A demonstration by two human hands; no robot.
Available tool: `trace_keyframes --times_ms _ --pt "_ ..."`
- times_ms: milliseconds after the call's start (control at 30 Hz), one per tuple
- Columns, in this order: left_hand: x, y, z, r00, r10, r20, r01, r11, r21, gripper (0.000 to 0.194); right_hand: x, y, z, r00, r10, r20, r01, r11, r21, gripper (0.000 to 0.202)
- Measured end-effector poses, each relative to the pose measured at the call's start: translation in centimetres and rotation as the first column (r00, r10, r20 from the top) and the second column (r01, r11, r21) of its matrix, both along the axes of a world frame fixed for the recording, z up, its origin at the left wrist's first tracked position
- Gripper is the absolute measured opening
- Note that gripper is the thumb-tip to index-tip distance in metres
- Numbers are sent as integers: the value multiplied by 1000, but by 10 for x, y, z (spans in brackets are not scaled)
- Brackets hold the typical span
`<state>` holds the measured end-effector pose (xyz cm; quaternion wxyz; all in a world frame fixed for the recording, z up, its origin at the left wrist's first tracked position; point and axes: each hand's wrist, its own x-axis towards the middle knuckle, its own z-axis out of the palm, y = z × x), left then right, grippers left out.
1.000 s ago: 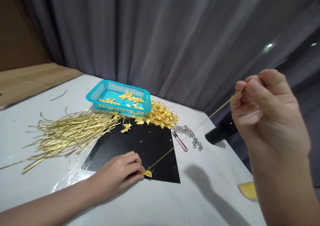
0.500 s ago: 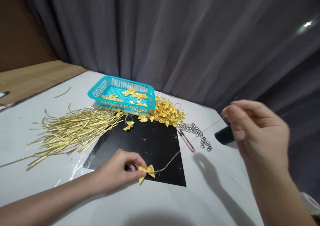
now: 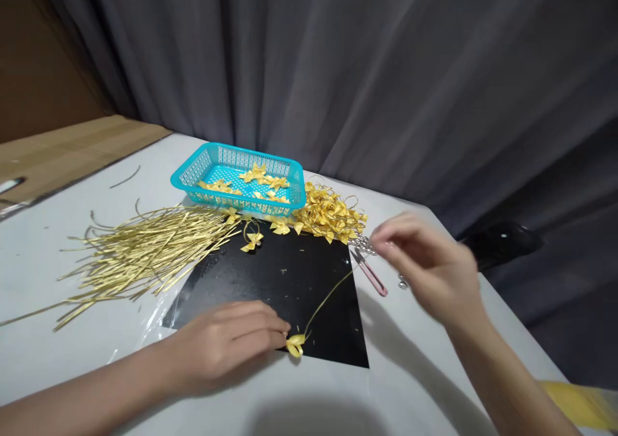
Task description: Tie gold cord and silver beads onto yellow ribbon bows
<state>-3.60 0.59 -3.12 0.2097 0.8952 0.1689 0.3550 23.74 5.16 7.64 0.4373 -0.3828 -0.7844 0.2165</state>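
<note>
Bow [image 3: 295, 344] being pinned to black mat [image 3: 270, 281] under left hand [image 3: 226, 342], fingertips pressed together on it. Right hand [image 3: 425, 268] hovering over scissors [image 3: 369, 272], fingers loosely apart, holding nothing; ribbon tail [image 3: 328, 297] trailing untrimmed, basket [image 3: 241, 181] only partly filled.

free: white table [image 3: 434, 384] front-right | blocked: gold strips [image 3: 140, 255] left, basket [image 3: 239, 181], bow pile [image 3: 331, 214] behind

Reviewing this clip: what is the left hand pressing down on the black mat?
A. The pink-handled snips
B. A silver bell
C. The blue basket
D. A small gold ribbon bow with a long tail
D: the left hand pins a small gold bow at the near edge of the black mat, its tail trailing toward the right hand.
</note>
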Motion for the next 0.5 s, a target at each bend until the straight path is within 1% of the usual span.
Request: trace_keyframes --times_ms 33,67,100,167,267,333,400,500 --pt "-2 0 0 999 15 -33 -12 997 78 26 -4 -8 -4 987 121 107 -119 993 -25 11" --pt "-4 1 -1 997 32 -67 -23 990 136 27 -8 -14 -9 953 232 195 -220 972 -79 12" --pt "-5 2 -1 994 42 -97 -24 983 182 27 -11 -19 -14 913 320 253 -292 946 -142 13" --pt "-5 5 -1 988 53 -146 -16 970 244 29 -17 -26 -25 848 428 312 -351 896 -273 11" --pt "-3 11 0 977 37 -211 24 960 279 31 -25 -27 -46 814 480 328 -349 855 -385 13" --pt "-3 14 1 967 15 -254 51 966 254 30 -29 -26 -58 811 484 329 -333 843 -421 15" --pt "-4 15 3 959 -23 -282 80 978 193 29 -31 -25 -67 815 480 324 -317 838 -444 15" --pt "-7 15 4 950 -80 -301 105 992 69 23 -34 -26 -75 823 469 320 -301 838 -455 13"
